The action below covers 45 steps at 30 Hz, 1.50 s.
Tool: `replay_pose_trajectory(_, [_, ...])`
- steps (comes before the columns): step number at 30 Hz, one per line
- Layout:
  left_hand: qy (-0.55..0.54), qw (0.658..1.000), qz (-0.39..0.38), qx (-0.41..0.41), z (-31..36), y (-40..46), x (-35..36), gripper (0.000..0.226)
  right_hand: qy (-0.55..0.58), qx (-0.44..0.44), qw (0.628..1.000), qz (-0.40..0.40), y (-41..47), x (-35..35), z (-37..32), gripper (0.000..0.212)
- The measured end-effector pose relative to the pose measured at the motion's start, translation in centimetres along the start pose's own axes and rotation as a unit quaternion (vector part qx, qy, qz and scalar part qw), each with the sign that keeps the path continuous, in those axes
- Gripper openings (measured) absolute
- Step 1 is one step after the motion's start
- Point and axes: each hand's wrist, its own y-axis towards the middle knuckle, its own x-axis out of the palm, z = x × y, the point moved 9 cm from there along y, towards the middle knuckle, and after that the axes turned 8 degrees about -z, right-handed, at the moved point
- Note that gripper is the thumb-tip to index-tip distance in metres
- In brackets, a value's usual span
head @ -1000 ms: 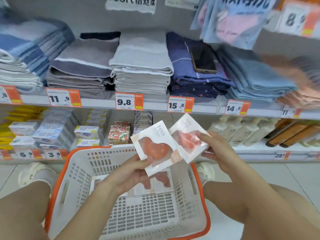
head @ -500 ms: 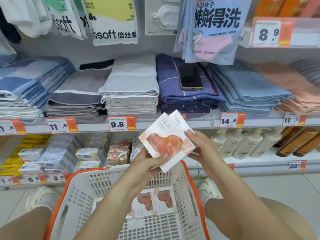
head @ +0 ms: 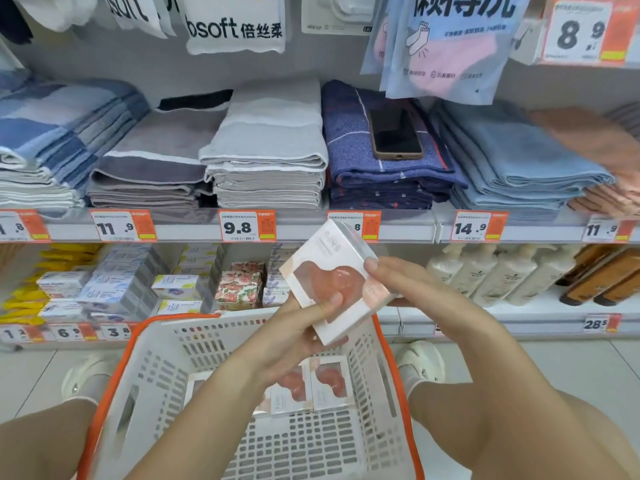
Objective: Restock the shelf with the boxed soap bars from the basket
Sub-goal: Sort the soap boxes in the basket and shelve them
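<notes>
Both hands hold a stack of two white soap boxes [head: 329, 275] with a pink heart-shaped window, tilted, above the basket. My left hand [head: 294, 334] grips the stack from below with the thumb on the front face. My right hand [head: 412, 289] presses against the stack's right side. The white basket with an orange rim [head: 166, 375] stands on the floor between my knees. Several more soap boxes [head: 322, 382] lie flat on its bottom. Behind the stack is the lower shelf [head: 519, 313].
The lower shelf holds small soap boxes [head: 239, 285] on the left and lotion bottles [head: 502, 275] on the right. Folded towels [head: 270, 150] fill the shelf above, with a phone [head: 394, 133] lying on the dark blue pile. Packets hang overhead.
The two boxes, held apart a second ago, have been brought together into one stack. The stack rose toward the shelf, and the view tilted upward.
</notes>
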Motion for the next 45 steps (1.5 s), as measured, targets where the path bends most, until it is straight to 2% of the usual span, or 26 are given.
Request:
replay_pose_trajectory(2, [0.064,0.998,-0.001,-0.016,-0.2,0.0,-0.2,0.059,-0.008,0.029,0.999,-0.035,0.2,0.7,0.6,0.044])
replay_pose_trajectory(5, [0.128,0.991,0.001,-0.032,-1.0,0.5,-0.5,0.062,0.008,0.078,0.996,-0.044,0.7,0.8,3.3,0.048])
replay_pose_trajectory(9, [0.179,0.982,-0.003,-0.053,-3.0,1.5,-0.6,0.048,0.008,0.114,0.992,-0.053,0.7,0.6,6.1,0.054])
replay_pose_trajectory(11, [0.215,0.972,-0.020,-0.095,-4.3,2.1,-0.5,0.049,-0.017,0.109,0.994,-0.001,0.7,-0.8,6.5,0.046])
replay_pose_trajectory(13, [0.282,0.950,-0.004,-0.135,-5.0,3.1,-2.0,0.074,-0.121,0.124,0.981,0.081,1.0,-3.8,7.0,0.043])
replay_pose_trajectory(15, [0.377,0.913,0.029,-0.150,-5.2,4.5,-4.9,0.087,-0.303,0.176,0.928,0.124,1.9,-6.9,7.9,0.065])
replay_pose_trajectory(17, [0.491,0.854,0.060,-0.159,-4.9,6.1,-8.2,0.082,-0.419,0.216,0.874,0.121,3.5,-8.9,9.2,0.081])
replay_pose_trajectory(20, [0.646,0.722,0.098,-0.230,-5.5,8.6,-13.5,0.084,-0.481,0.248,0.834,0.107,6.1,-10.5,11.4,0.086])
replay_pose_trajectory(21, [0.673,0.688,0.106,-0.249,-5.7,9.1,-14.9,0.084,-0.504,0.248,0.821,0.103,6.8,-10.6,12.0,0.090])
replay_pose_trajectory(22, [0.682,0.672,0.108,-0.268,-6.2,9.8,-16.2,0.082,-0.528,0.246,0.808,0.094,7.6,-10.7,12.7,0.094])
replay_pose_trajectory(25, [0.664,0.670,0.098,-0.318,-8.3,10.7,-18.9,0.078,-0.570,0.246,0.782,0.054,10.2,-10.9,15.5,0.097])
replay_pose_trajectory(30, [0.691,0.651,0.092,-0.302,-9.6,10.9,-19.7,0.081,-0.601,0.226,0.767,-0.008,14.9,-11.2,20.1,0.103])
replay_pose_trajectory(36, [0.697,0.638,0.080,-0.319,-10.3,10.8,-20.2,0.088,-0.529,0.220,0.819,-0.025,18.2,-11.6,22.6,0.104])
replay_pose_trajectory(39, [0.704,0.626,0.088,-0.323,-10.5,10.8,-20.3,0.091,-0.506,0.241,0.828,-0.032,18.7,-11.2,24.4,0.107])
replay_pose_trajectory(43, [0.711,0.619,0.095,-0.320,-10.5,10.8,-20.2,0.091,-0.474,0.247,0.845,0.031,18.2,-10.6,26.1,0.095])
replay_pose_trajectory(45, [0.717,0.614,0.097,-0.317,-10.5,10.8,-20.1,0.091,-0.450,0.244,0.857,0.063,17.8,-10.0,26.9,0.095])
